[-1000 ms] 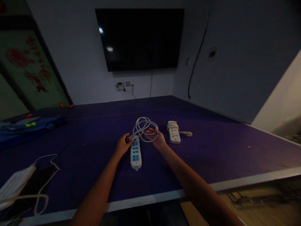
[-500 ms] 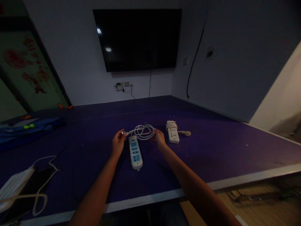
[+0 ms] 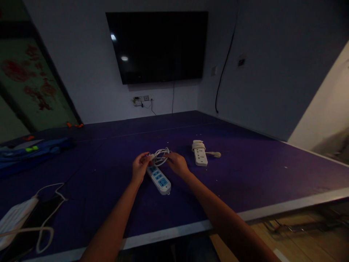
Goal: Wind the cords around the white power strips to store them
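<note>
A white power strip (image 3: 159, 178) with blue sockets lies slanted on the purple table (image 3: 245, 171) in front of me. Its white cable (image 3: 160, 155) is gathered in a small bundle at the strip's far end. My left hand (image 3: 140, 168) is closed in a pinch on the cable where it leaves the strip. My right hand (image 3: 177, 163) is closed on the right side of the cable bundle. A second, cream power strip (image 3: 200, 154) with its cord wrapped around it lies to the right, its plug (image 3: 216, 154) beside it.
A white face mask (image 3: 16, 218) with loops lies on a dark object at the near left. A blue bundle (image 3: 35, 149) sits at the far left. A black screen (image 3: 158, 45) hangs on the wall. The table's white front edge (image 3: 174, 233) runs below my arms.
The wide cable loops have been drawn into a tight bundle. My hands have come closer together, and the power strip's near end has swung to the right.
</note>
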Motion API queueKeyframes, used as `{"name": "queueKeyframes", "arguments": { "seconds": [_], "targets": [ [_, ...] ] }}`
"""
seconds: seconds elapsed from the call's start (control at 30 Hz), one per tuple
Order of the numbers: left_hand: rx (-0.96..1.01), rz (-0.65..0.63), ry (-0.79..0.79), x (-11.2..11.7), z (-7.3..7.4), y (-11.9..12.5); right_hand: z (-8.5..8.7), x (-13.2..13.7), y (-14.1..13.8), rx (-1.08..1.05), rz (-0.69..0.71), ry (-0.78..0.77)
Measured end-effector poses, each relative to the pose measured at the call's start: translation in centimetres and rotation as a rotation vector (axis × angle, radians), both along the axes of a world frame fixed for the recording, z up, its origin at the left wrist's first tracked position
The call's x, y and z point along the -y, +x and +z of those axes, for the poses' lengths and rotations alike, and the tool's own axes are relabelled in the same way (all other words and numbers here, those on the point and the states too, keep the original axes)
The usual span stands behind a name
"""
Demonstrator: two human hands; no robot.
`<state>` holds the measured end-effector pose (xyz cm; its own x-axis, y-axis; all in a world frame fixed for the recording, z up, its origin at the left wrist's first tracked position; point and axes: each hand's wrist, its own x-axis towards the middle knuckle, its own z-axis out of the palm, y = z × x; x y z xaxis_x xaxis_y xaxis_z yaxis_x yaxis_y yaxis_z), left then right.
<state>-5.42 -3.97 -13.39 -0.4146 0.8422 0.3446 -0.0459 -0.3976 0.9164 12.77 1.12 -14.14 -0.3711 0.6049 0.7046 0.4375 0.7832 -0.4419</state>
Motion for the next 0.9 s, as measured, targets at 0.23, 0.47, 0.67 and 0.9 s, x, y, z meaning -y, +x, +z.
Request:
{"name": "queueKeyframes", "arguments": {
  "seconds": [0.23,0.47,0.67,0.9],
  "targets": [
    [-0.227,-0.136,0.017,0.6,-0.2,2.4,0.8,1.8,-0.3,0.133,0.039,0.141],
    [-0.304,-0.086,0.024,0.5,-0.6,2.1,1.2,1.9,0.1,0.106,0.017,0.036],
    [-0.279,0.016,0.023,0.5,-0.7,2.1,1.2,0.5,1.3,0.218,-0.294,-0.257],
    [-0.234,0.090,0.000,0.0,-1.2,0.8,-0.9,-1.8,1.6,0.205,-0.405,-0.291]
  ]
}}
